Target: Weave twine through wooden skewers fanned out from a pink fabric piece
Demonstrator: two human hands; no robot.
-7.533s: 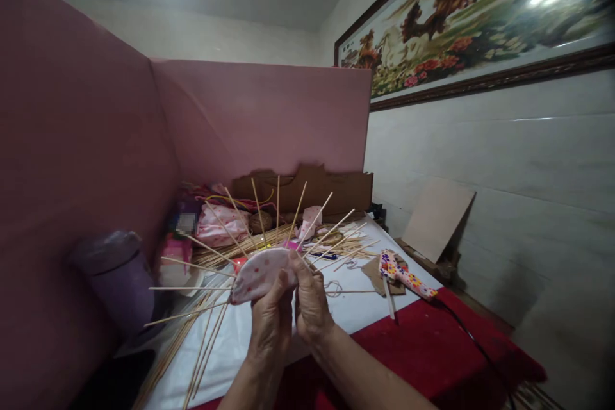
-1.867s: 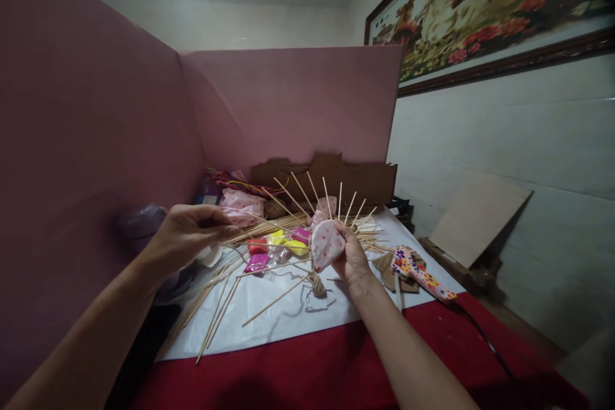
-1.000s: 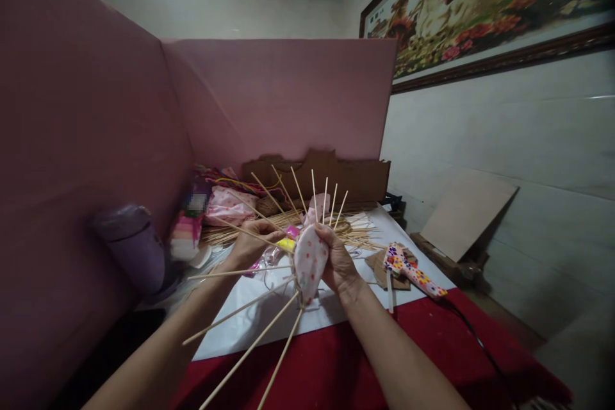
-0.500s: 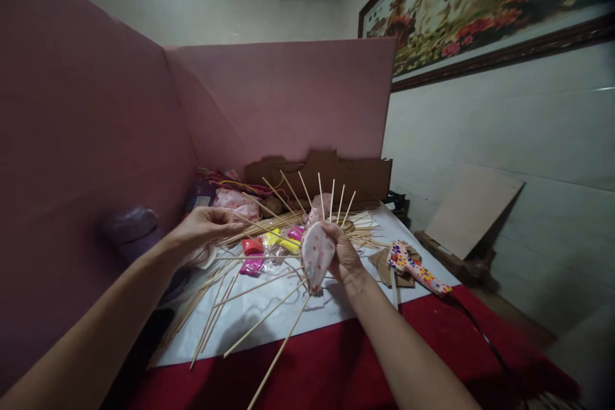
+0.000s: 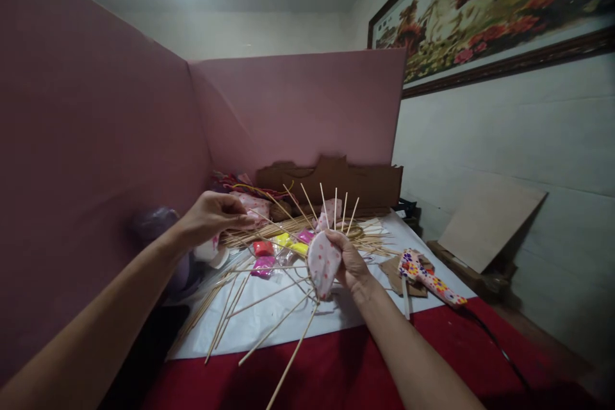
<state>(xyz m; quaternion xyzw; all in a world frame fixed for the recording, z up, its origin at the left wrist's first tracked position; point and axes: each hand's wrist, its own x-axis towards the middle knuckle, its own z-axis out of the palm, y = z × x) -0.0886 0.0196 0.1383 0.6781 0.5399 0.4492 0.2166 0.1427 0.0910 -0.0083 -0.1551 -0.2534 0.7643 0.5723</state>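
My right hand (image 5: 353, 264) grips a flat, rounded piece covered in white cloth with pink dots (image 5: 323, 266), thumb pressed on its near face. Thin wooden sticks (image 5: 275, 328) fan out from the edge of that piece, upward, to the left and down toward me. With thumb and fingers pinched, my left hand (image 5: 225, 213) has the outer end of one wooden stick (image 5: 276, 225) on the upper left of the fan. Where the sticks join the covered piece is too small to make out.
Loose sticks (image 5: 192, 314) lie on the white sheet (image 5: 230, 339) at left. Packets of red (image 5: 263, 248) and magenta clay-like material (image 5: 263, 267) sit behind. A flower-patterned glue gun (image 5: 430, 278) with a cable rests on cardboard at right. Pink panels (image 5: 298, 109) stand behind and left.
The view has tilted up and turned a little left, so everything sits lower and further right. My left hand remains pinched at the stick's end; my right hand keeps its grip.
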